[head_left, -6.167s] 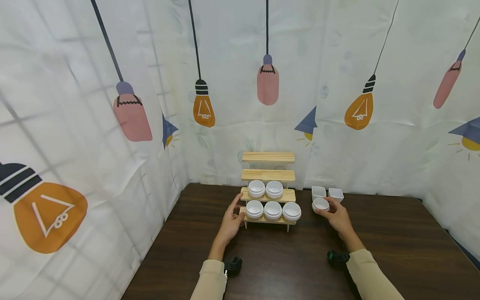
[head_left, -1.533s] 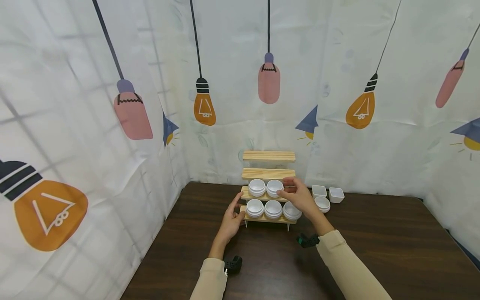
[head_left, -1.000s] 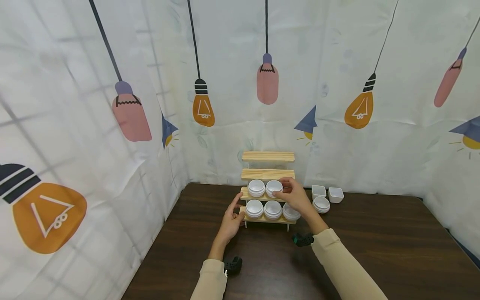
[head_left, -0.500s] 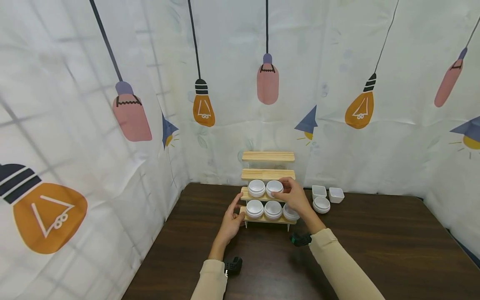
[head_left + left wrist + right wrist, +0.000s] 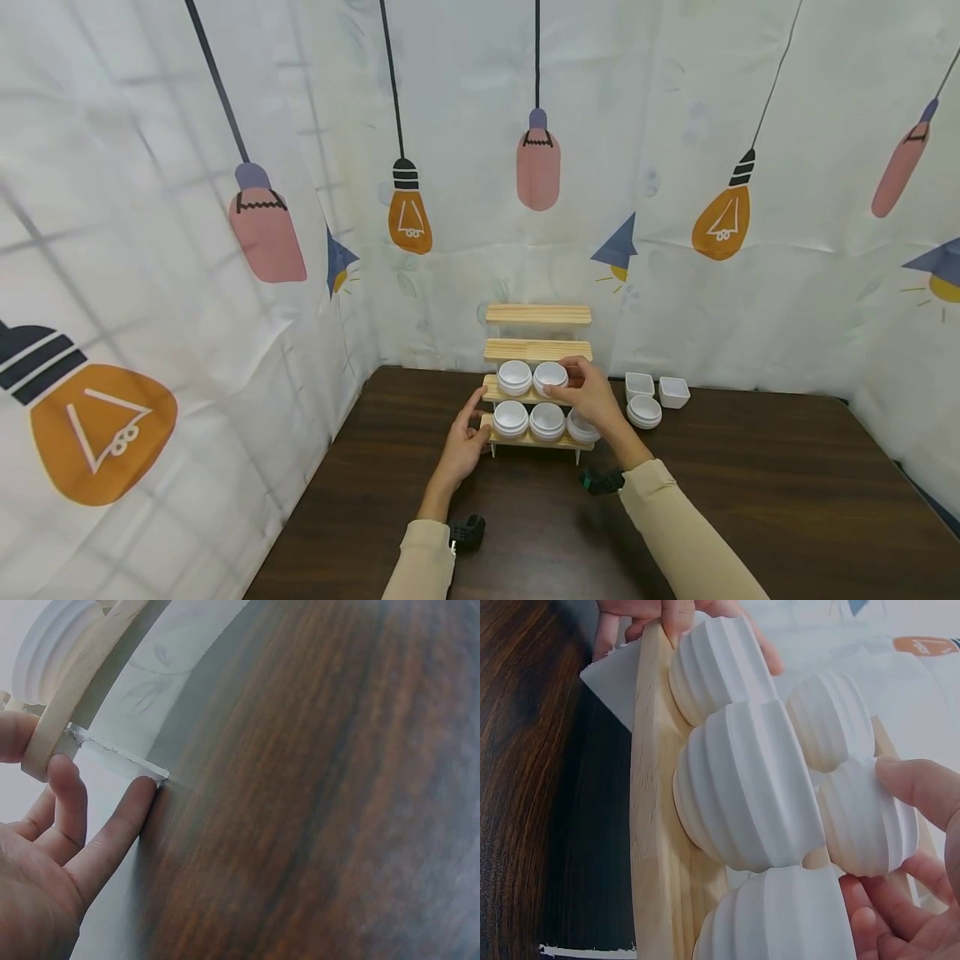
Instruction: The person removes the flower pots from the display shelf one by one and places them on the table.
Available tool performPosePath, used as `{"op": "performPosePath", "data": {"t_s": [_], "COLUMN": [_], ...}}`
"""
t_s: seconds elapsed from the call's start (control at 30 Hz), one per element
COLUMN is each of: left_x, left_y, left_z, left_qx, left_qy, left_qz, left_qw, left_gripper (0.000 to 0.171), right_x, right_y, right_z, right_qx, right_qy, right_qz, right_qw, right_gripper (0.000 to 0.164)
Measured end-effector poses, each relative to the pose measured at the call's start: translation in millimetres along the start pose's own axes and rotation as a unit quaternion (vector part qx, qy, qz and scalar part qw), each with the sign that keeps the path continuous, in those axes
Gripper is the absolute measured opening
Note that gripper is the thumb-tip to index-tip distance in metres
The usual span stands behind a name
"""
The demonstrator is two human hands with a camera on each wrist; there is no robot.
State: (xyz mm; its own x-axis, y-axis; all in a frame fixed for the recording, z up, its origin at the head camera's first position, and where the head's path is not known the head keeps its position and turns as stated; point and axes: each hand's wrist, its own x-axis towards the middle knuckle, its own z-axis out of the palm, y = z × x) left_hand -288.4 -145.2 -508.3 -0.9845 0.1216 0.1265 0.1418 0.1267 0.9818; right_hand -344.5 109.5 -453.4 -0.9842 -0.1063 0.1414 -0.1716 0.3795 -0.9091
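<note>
A four-tier wooden rack (image 5: 537, 350) stands at the back of the dark table. Three white ribbed bowls (image 5: 547, 421) sit on its lowest tier and two on the second. My right hand (image 5: 588, 393) reaches over the right end of the second tier. Its thumb and fingers pinch the right-hand bowl (image 5: 550, 377) (image 5: 859, 817) there. The hand hides the rest of that tier and part of the lower right bowl (image 5: 581, 431). My left hand (image 5: 465, 435) holds the rack's lower left end, with the shelf tip (image 5: 41, 754) between thumb and index finger.
Right of the rack stand round white bowls (image 5: 645, 411) and two small square white dishes (image 5: 638, 384), (image 5: 673, 392). The two upper tiers (image 5: 537, 314) carry nothing. Printed curtains close in the table (image 5: 750, 500) at the back and left.
Six seconds ago my right hand lay on the round bowls on the table; it has moved left to the second tier. Over the last second it barely shifted. The left hand stays put.
</note>
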Motion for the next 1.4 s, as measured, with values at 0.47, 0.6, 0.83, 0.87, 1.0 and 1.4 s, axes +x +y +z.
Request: {"op": "performPosePath", "data": {"t_s": [0.47,0.6,0.83,0.87,1.0,1.4], "left_x": [0.7,0.7,0.6,0.6,0.6,1.3], "left_y": [-0.1,1.0,2.9,2.9,2.2,-1.4], "left_z": [-0.3,-0.1,-0.6,-0.7,-0.8,0.3], "left_qx": [0.001,0.003,0.005,0.006,0.004,-0.001], "left_qy": [-0.005,-0.004,-0.006,-0.006,-0.005,0.001], "left_qz": [-0.004,-0.004,-0.004,-0.005,-0.007,-0.002], "left_qw": [1.0000,1.0000,1.0000,1.0000,1.0000,1.0000], "left_gripper": [0.069,0.068,0.068,0.068,0.068,0.068], "right_x": [-1,-2,-4,-4,-6,-10], "right_y": [2,2,-1,-1,-4,-5], "right_z": [-2,-4,-6,-6,-7,-11], "right_qx": [-0.004,-0.003,0.014,0.019,0.031,0.051], "right_qy": [0.003,0.004,0.012,0.012,0.012,0.019], "right_qz": [-0.012,-0.005,0.005,0.006,0.009,0.007], "right_qw": [1.000,1.000,1.000,1.000,0.999,0.998], "right_gripper": [0.058,0.060,0.060,0.060,0.060,0.062]}}
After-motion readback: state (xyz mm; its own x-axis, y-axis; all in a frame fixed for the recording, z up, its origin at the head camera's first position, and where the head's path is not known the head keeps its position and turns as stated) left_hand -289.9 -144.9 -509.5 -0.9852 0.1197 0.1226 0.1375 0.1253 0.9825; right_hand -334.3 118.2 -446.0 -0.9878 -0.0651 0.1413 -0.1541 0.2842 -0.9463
